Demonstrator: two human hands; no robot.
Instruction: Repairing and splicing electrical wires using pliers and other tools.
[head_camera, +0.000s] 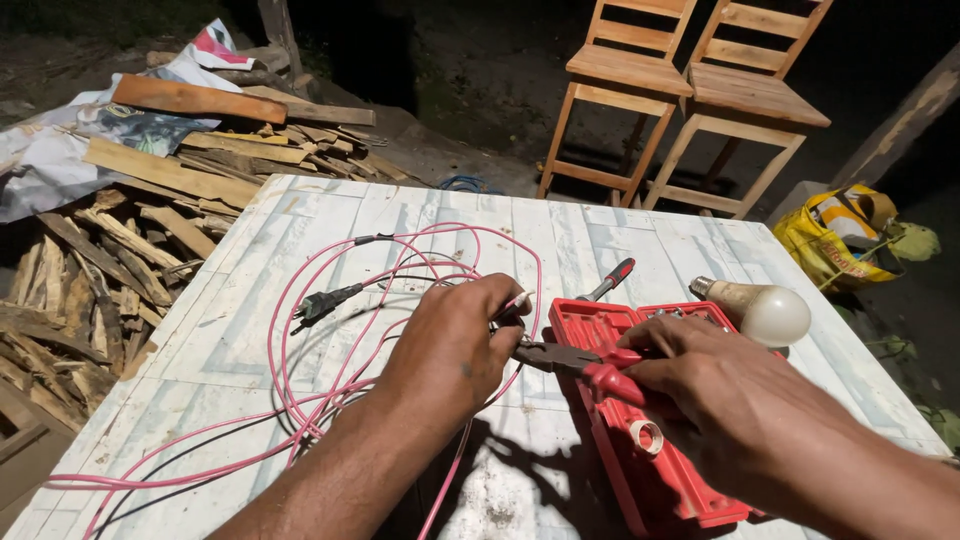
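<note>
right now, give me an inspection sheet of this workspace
surface: whitewashed plank-pattern table, worn
job's things: red-handled pliers biting the pink wire end; open red plastic tool case
clutter: frosted light bulb; red-handled screwdriver
hands: left hand pinches the wire; right hand grips the pliers
cables: looped pink cable, black plug
surroundings: scrap wood pile, two wooden chairs, yellow bag

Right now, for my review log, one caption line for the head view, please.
Left hand pinches pink wire while right hand grips red-handled pliers over a red tool case on a pale table.
</note>
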